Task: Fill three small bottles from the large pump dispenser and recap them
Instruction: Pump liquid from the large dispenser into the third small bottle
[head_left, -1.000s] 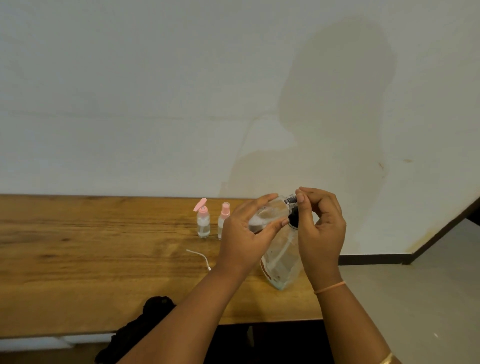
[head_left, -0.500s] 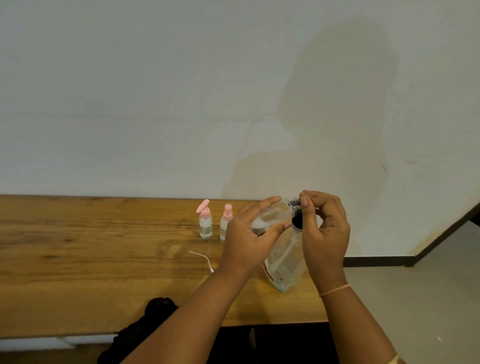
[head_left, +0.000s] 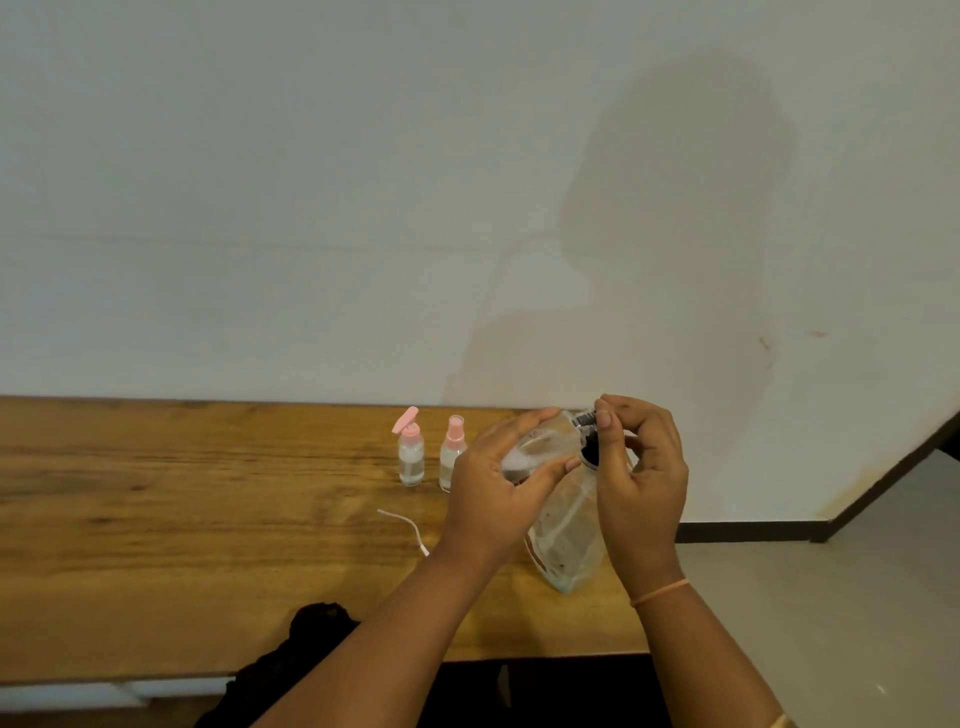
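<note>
My left hand (head_left: 498, 493) grips a small clear bottle (head_left: 540, 447), tilted with its neck toward the right. My right hand (head_left: 641, 478) pinches the silver cap (head_left: 585, 418) at that neck with thumb and forefinger. Just behind and below both hands, the large clear dispenser (head_left: 566, 540) stands on the wooden table (head_left: 182, 519), its black top (head_left: 590, 453) partly hidden by my fingers. Two small bottles stand upright to the left: one with a pink flip-top cap (head_left: 410, 457) and one with a pink spray cap (head_left: 453, 453).
A thin white tube (head_left: 405, 522) lies on the table in front of the two pink-capped bottles. A black cloth (head_left: 317, 634) hangs over the near table edge. The table's right end lies just past the dispenser, with floor beyond. A white wall backs the table.
Both hands stay at the small bottle in almost the same place. My right fingers have shifted slightly on the cap.
</note>
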